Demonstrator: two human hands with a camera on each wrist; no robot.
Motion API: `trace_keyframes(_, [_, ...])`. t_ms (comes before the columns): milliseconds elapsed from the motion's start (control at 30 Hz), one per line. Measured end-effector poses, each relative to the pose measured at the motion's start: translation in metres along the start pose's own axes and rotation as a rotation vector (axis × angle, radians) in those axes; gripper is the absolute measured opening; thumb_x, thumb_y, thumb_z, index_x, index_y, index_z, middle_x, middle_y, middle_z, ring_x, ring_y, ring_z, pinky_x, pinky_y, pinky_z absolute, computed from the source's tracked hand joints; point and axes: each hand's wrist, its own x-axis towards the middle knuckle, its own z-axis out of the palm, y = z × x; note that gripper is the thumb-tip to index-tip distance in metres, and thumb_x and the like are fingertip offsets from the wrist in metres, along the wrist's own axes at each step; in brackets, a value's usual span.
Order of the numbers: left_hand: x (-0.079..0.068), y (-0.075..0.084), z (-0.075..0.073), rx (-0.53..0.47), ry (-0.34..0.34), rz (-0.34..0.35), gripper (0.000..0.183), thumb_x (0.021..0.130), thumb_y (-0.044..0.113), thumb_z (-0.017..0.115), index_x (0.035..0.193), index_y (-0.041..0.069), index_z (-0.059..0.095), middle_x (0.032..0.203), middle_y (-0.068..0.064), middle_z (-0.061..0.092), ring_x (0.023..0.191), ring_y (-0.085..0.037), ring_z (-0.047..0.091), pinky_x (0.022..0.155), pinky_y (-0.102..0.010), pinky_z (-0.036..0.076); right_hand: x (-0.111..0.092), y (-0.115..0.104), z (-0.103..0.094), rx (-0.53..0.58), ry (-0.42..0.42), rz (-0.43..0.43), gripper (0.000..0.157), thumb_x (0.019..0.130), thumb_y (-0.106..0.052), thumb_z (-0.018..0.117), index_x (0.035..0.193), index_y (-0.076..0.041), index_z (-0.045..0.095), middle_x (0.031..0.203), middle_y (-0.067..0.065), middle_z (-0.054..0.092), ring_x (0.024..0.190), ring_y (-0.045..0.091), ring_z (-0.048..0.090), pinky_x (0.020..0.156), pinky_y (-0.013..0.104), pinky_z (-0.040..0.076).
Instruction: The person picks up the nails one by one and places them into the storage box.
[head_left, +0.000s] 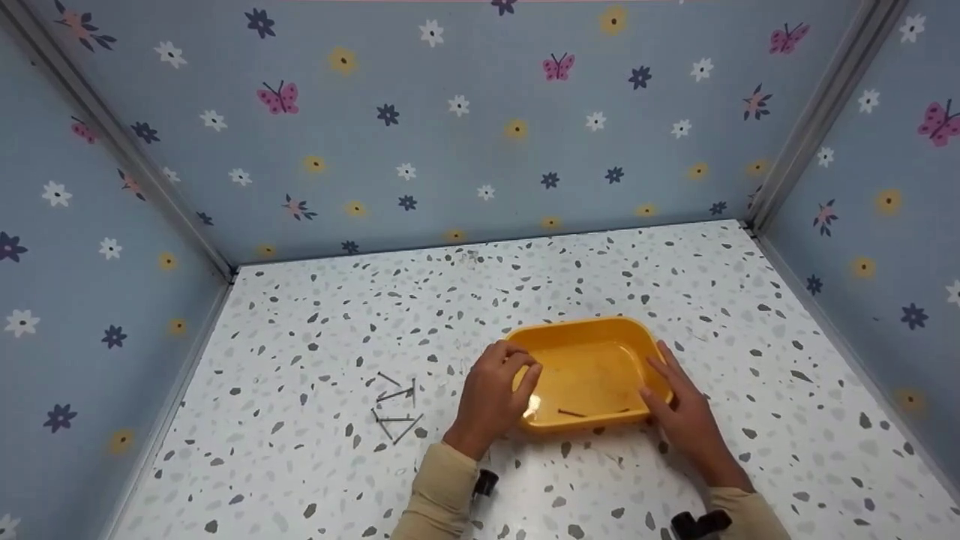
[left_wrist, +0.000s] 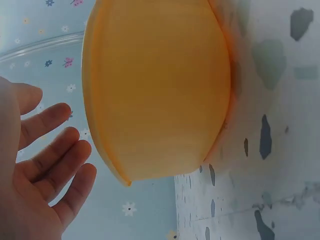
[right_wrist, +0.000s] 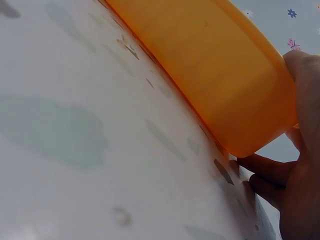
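Observation:
A yellow plastic tray (head_left: 589, 375) sits on the speckled table, with a couple of nails (head_left: 571, 413) along its near inner side. My right hand (head_left: 686, 420) holds the tray's right end. Its thumb is over the rim, and in the right wrist view its fingers (right_wrist: 267, 170) reach low against the outer wall. Above the left end of the tray hovers my left hand (head_left: 491, 386). Its fingers (left_wrist: 55, 152) are loosely bent with nothing in them, apart from the tray wall in the left wrist view. Several loose nails (head_left: 394, 419) lie left of that hand.
The white speckled table (head_left: 315, 322) extends around the tray. Blue flowered panels (head_left: 480, 150) enclose it at the back and on both sides, joined by grey corner strips (head_left: 821, 112). Black straps (head_left: 486, 482) circle both sleeves near the wrists.

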Motion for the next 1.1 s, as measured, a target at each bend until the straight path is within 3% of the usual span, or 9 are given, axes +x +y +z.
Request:
trace_keyframes(133, [-0.002, -0.004, -0.004, -0.025, -0.028, -0.048, 0.018, 0.099, 0.026, 0.063, 0.097, 0.011, 0.073, 0.103, -0.002, 0.062, 0.097, -0.017, 0.060, 0.084, -0.032, 0.053, 0.000, 0.001, 0.000, -0.005, 0.004, -0.009, 0.055, 0.103, -0.029, 0.058, 0.154, -0.017, 0.040, 0.165, -0.011, 0.015, 0.151, 0.021, 0.018, 0.115, 0.021, 0.018])
trace_keyframes(333, [-0.007, -0.011, -0.011, -0.073, -0.067, -0.115, 0.013, 0.099, 0.024, 0.065, 0.097, 0.013, 0.071, 0.100, 0.000, 0.061, 0.091, -0.014, 0.058, 0.077, -0.031, 0.052, 0.000, 0.001, -0.001, 0.000, 0.001, -0.012, 0.055, 0.103, -0.030, 0.058, 0.154, -0.017, 0.041, 0.166, -0.011, 0.015, 0.151, 0.022, 0.017, 0.118, 0.030, 0.018])
trace_keyframes(633, [-0.021, -0.024, -0.019, -0.048, -0.068, -0.111, 0.009, 0.094, 0.022, 0.069, 0.095, 0.014, 0.073, 0.094, 0.004, 0.067, 0.086, -0.012, 0.065, 0.076, -0.031, 0.054, 0.000, 0.002, 0.000, 0.009, 0.009, -0.018, 0.055, 0.103, -0.028, 0.059, 0.153, -0.014, 0.041, 0.165, -0.009, 0.017, 0.151, 0.022, 0.019, 0.108, 0.009, 0.015])
trace_keyframes(733, [-0.028, -0.026, -0.021, -0.033, -0.092, -0.151, 0.007, 0.094, 0.021, 0.069, 0.095, 0.015, 0.073, 0.093, 0.005, 0.067, 0.085, -0.010, 0.063, 0.077, -0.031, 0.054, 0.000, 0.002, -0.001, 0.000, 0.007, -0.024, 0.055, 0.103, -0.027, 0.059, 0.153, -0.014, 0.041, 0.165, -0.009, 0.017, 0.151, 0.022, 0.019, 0.109, 0.010, 0.016])
trace_keyframes(933, [-0.030, -0.026, -0.026, -0.118, -0.148, -0.270, 0.008, 0.097, 0.020, 0.065, 0.097, 0.016, 0.072, 0.094, 0.006, 0.065, 0.086, -0.011, 0.061, 0.075, -0.031, 0.052, 0.000, 0.003, -0.002, 0.005, 0.010, -0.031, 0.055, 0.102, -0.026, 0.059, 0.153, -0.016, 0.042, 0.165, -0.010, 0.017, 0.151, 0.020, 0.018, 0.114, 0.018, 0.017])
trace_keyframes(1100, [-0.032, -0.031, -0.032, -0.091, -0.176, -0.287, 0.008, 0.097, 0.020, 0.065, 0.095, 0.016, 0.072, 0.090, 0.007, 0.064, 0.084, -0.017, 0.064, 0.073, -0.032, 0.051, -0.002, 0.001, -0.001, 0.012, 0.016, -0.023, 0.055, 0.102, -0.027, 0.059, 0.153, -0.018, 0.042, 0.165, -0.013, 0.017, 0.150, 0.017, 0.017, 0.116, 0.022, 0.017])
